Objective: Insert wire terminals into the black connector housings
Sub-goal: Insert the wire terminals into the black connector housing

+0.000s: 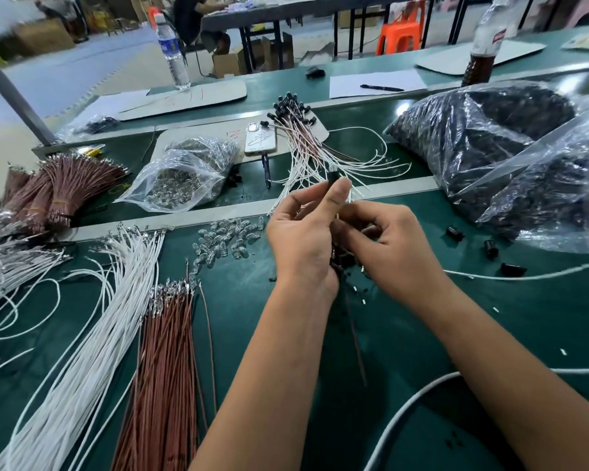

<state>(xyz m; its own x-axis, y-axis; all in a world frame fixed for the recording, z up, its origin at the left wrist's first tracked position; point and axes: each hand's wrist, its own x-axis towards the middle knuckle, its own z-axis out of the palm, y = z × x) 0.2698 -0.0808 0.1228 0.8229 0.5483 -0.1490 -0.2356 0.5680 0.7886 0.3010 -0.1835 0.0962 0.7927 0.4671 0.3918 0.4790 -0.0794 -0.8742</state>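
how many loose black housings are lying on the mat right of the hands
3: one housing nearest the big bag, a second just below it, a third lower right by the white wire. More may be hidden under the hands.

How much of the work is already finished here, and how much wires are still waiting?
Done: a fan of finished wires with black housings lies behind the hands. In hand: the left hand pinches one black housing upright, while the right hand works at its underside; the terminal itself is hidden. Left: much more, namely the loose white wires, brown wires and a large bag of housings.
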